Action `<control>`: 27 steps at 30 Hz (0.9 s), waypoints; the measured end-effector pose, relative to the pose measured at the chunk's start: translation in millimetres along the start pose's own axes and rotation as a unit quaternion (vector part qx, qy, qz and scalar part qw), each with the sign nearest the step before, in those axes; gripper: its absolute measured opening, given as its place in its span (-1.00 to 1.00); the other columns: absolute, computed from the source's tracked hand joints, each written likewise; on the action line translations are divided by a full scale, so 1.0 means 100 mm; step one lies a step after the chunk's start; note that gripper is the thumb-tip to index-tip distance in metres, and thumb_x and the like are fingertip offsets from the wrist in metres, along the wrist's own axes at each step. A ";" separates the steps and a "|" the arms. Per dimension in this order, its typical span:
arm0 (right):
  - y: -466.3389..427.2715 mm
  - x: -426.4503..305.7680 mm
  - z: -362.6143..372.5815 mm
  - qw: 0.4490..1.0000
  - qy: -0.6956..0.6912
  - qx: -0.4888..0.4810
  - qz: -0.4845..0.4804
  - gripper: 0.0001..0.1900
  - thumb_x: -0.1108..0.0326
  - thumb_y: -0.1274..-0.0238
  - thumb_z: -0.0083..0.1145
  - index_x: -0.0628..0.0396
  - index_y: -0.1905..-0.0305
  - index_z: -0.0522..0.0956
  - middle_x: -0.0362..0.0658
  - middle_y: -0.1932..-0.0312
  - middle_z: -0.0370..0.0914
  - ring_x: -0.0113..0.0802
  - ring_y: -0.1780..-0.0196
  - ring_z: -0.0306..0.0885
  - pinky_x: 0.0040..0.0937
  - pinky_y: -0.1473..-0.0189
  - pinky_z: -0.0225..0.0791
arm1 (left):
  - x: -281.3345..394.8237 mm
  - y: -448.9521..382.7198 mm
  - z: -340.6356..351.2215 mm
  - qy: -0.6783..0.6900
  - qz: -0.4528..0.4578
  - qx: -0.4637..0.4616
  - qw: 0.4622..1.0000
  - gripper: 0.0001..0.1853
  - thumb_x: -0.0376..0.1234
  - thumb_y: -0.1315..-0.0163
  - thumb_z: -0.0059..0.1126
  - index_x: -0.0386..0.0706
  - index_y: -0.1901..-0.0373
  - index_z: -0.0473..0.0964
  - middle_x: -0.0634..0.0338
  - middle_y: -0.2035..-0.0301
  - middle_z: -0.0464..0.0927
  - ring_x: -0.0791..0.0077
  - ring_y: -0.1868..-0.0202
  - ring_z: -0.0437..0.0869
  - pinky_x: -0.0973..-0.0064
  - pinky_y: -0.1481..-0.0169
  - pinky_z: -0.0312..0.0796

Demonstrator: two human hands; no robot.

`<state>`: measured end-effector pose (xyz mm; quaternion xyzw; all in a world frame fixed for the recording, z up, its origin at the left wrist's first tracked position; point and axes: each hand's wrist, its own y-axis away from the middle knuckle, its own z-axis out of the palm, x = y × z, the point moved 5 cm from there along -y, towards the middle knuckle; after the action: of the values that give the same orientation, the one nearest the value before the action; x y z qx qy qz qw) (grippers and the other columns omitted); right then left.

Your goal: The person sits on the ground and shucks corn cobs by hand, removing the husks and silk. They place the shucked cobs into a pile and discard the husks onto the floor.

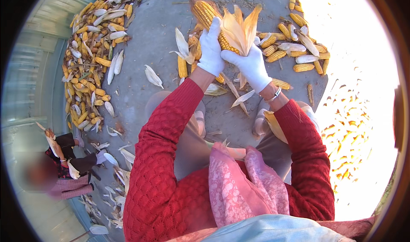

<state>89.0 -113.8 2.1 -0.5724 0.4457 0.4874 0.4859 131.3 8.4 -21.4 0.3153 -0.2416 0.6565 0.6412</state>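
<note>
Both my hands wear white knit gloves and are raised in front of my knees. My left hand (211,48) is closed around a yellow ear of corn (205,14), whose brown silk shows at the upper end. Pale dry husk leaves (243,30) are pulled back from that ear and fan upward. My right hand (251,64) grips these leaves near their base, its thumb against the ear's lower end. The stem end is hidden by the right glove. Below and behind the hands lie bare ears (182,66) and a loose husk (215,89).
A long heap of corn ears (93,66) runs along the metal wall (28,72) at left. More ears (277,55) lie at right on the concrete floor (150,37), beside glaring sunlit ground. At lower left, another person (72,165) sits holding a corn ear in husk. Loose husks (153,76) are scattered about.
</note>
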 end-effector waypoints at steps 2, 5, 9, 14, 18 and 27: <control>-0.04 0.04 -0.10 1.000 0.026 0.011 0.002 -0.34 0.15 -0.10 0.52 0.24 -0.25 0.52 -0.07 0.00 0.71 -0.45 -0.01 0.66 -0.41 -0.06 0.55 | 0.12 -0.02 0.10 -0.025 0.039 -0.036 0.998 -0.51 -0.15 -0.43 0.25 -0.27 -0.22 0.39 0.09 -0.01 0.60 0.34 0.01 0.72 0.31 -0.09 0.62; 0.01 -0.18 -0.15 0.967 0.219 0.024 -0.129 -0.30 0.17 -0.04 0.53 0.17 -0.30 0.53 -0.06 0.11 0.73 -0.30 0.11 0.74 -0.34 0.04 0.58 | 0.38 -0.10 0.03 -0.049 0.092 0.006 0.995 -0.51 -0.30 -0.31 0.40 -0.29 -0.16 0.40 0.10 0.04 0.59 0.36 0.13 0.72 0.33 0.04 0.63; 0.15 -0.29 -0.04 0.842 0.432 0.023 -0.323 -0.22 0.16 0.05 0.54 0.07 -0.36 0.50 -0.04 0.17 0.67 -0.04 0.22 0.71 -0.23 0.17 0.58 | 0.71 -0.29 -0.28 -0.062 0.120 0.148 0.980 -0.64 -0.34 -0.29 0.38 -0.27 0.00 0.45 0.11 0.23 0.61 0.32 0.30 0.72 0.31 0.19 0.64; 0.20 -0.29 0.04 0.850 0.403 0.022 -0.338 -0.24 0.21 0.07 0.55 0.09 -0.33 0.52 -0.02 0.13 0.70 -0.08 0.18 0.75 -0.25 0.15 0.60 | 0.69 -0.47 -0.51 0.045 0.088 0.143 0.985 -0.80 -0.29 -0.40 0.20 -0.24 0.16 0.47 0.07 0.37 0.61 0.21 0.37 0.70 0.21 0.22 0.63; 0.12 -0.19 -0.01 0.987 0.129 -0.033 -0.095 -0.39 0.27 -0.12 0.49 0.17 -0.28 0.54 -0.02 0.04 0.74 -0.18 0.13 0.77 -0.35 0.04 0.62 | 0.76 -0.58 -0.54 0.135 0.066 0.027 0.988 -0.80 -0.35 -0.35 0.27 -0.22 0.11 0.49 0.08 0.35 0.62 0.24 0.30 0.71 0.20 0.15 0.65; 0.29 -0.01 0.30 0.778 -0.534 -0.232 0.235 -0.46 0.03 -0.44 0.20 0.05 -0.36 0.41 -0.14 0.07 0.63 -0.41 0.26 0.62 -0.42 0.40 0.42 | 0.98 -0.46 -0.17 0.189 0.045 -0.198 0.961 -0.71 -0.13 -0.49 0.07 -0.13 0.30 0.52 0.17 0.37 0.61 0.24 0.31 0.70 0.15 0.16 0.58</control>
<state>56.6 -87.8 -1.9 -0.1929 0.1087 0.9029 0.3684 177.0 90.5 34.0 0.0406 -0.2550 0.6716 0.6944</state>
